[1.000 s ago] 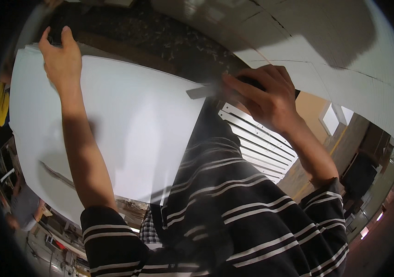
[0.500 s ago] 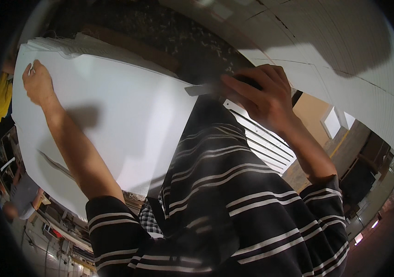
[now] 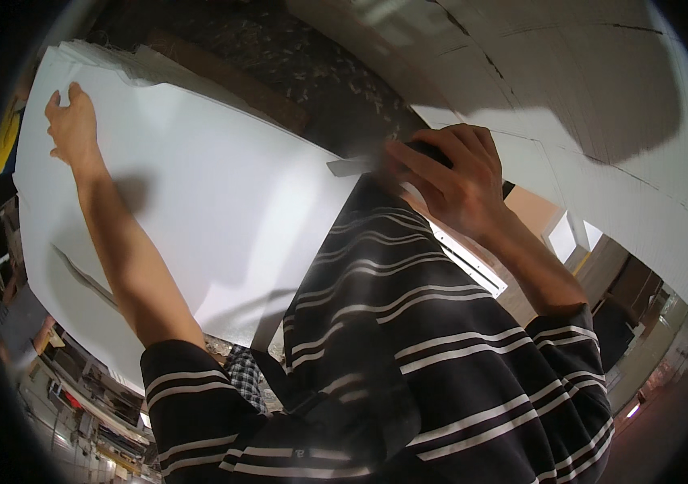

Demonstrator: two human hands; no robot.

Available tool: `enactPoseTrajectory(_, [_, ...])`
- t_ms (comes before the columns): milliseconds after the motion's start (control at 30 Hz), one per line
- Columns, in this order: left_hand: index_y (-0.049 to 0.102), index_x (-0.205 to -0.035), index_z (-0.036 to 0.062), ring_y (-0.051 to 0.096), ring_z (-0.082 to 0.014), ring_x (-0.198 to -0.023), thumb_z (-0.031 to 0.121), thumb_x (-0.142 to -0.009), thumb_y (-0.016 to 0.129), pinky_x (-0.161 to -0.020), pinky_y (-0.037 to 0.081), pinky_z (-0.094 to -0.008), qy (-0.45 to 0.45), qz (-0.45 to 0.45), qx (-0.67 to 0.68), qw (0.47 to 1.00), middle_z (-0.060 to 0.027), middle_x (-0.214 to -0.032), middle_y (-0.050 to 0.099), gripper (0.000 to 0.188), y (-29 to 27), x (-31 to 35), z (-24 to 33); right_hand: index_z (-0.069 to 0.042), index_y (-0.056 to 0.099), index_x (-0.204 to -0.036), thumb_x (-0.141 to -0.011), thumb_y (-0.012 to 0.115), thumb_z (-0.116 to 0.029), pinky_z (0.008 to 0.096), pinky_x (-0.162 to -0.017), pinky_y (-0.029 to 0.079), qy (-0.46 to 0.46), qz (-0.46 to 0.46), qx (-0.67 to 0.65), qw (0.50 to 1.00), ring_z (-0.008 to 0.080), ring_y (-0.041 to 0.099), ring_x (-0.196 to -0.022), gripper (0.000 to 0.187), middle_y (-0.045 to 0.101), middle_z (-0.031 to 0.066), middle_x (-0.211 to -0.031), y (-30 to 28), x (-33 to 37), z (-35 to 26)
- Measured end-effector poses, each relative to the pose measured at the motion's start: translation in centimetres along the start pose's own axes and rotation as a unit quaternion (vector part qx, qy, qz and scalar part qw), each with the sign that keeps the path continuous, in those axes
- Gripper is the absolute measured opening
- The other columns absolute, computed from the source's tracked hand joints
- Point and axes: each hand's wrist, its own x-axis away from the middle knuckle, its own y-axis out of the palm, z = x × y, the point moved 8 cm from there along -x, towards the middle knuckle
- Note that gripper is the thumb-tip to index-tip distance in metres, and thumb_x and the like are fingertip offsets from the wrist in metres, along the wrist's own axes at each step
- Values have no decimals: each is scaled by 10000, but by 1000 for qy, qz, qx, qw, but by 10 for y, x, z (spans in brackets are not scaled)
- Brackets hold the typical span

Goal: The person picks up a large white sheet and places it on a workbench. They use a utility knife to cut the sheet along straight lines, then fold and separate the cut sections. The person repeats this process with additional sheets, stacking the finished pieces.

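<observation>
A large white sheet lies before me, on top of a stack with ragged far edges. My left hand is at its far left part, fingers apart and holding nothing; whether it presses on the sheet I cannot tell. In my right hand is a scraper-like tool with a dark handle and a flat metal blade. The blade lies at the sheet's right corner, close to its edge. My fingers hide part of the handle, and a blur covers the spot where blade and handle meet.
To the right stands a big stack of white sheets with dark cracks along its side. Light scraps litter the dark floor between the stacks. A slatted white piece is below my right forearm. At the far left is another person's arm.
My left hand has shifted slightly farther away and its fingers have spread. My right hand keeps the tool at the sheet's corner. The whole view has tilted a little.
</observation>
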Motion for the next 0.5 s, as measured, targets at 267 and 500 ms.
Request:
enactPoseTrajectory(267, [442,-1529,55,377,-395,-1476,496,-977,496,-1237,79,-630,16,3,6,1000,-212,-1527,504,708,1,18,16,-202,763,-1203,-794,840,-175,392,-833,462,-31,-5,-28,999,215,637,-883,417,708,37,-995,11,-19,3])
enactPoseTrajectory(500, [457,-1512,62,437,-385,-1431,488,-972,491,-1250,104,-586,14,21,47,999,-220,-1415,596,688,-6,23,19,-195,745,-1243,-816,764,-50,390,-830,451,-43,-19,-39,998,228,635,-893,451,707,64,-998,19,-43,-2])
